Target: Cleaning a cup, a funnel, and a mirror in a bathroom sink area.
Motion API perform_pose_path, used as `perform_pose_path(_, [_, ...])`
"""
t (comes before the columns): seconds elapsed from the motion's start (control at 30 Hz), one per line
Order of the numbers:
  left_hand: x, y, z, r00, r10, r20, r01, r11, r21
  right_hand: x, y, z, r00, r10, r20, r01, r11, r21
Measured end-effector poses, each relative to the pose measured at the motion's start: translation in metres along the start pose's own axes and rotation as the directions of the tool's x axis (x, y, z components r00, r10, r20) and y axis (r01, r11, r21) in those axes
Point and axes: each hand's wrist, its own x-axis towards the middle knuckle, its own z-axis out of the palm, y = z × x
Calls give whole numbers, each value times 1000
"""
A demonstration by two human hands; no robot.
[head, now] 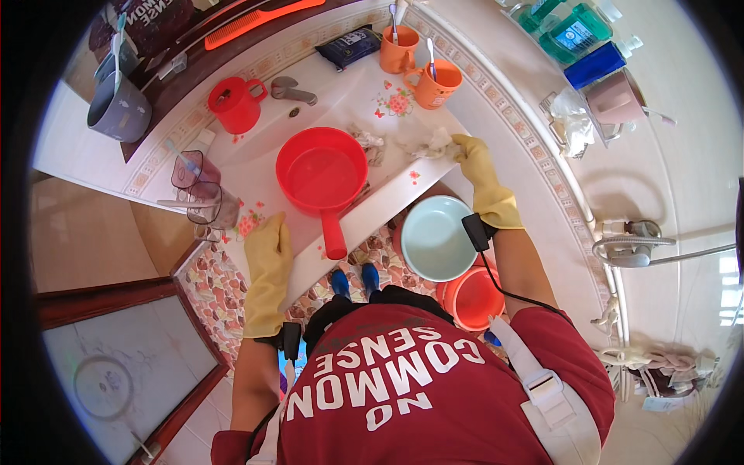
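Both hands wear yellow rubber gloves. My right hand (474,157) is at the right end of the white sink counter (401,189), its fingertips at a crumpled whitish cloth (433,144); whether they grip it is unclear. My left hand (272,244) rests on the counter's front left, fingers curled, with nothing visible in it. Between the hands a red plastic dipper (321,168) sits over the basin, its handle over the front edge. Another crumpled cloth (370,145) lies partly behind the dipper. A red mug (235,107) stands beside the grey faucet (290,92).
Orange mugs (439,87) with toothbrushes stand at the back right, near a dark wipes packet (349,47). Purple-tinted cups (212,206) stand at the left. Below the counter are a pale blue basin (439,238) and a red bucket (476,299). A shower fitting (633,244) juts from the right wall.
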Motion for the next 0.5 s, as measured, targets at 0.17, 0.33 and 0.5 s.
perform_pose_path(0.17, [0, 2, -2, 999, -47, 25, 47, 999, 5, -15, -47, 5, 904, 179, -388, -188, 982, 14])
perform_pose_path(0.33, [4, 7, -2, 999, -44, 22, 45, 999, -11, -44, -87, 59, 980, -186, -71, 190, 981, 50])
perform_pose_path(0.5, [2, 3, -2, 997, -66, 49, 65, 998, 21, -46, -102, 69, 903, -415, 108, 421, 906, -45])
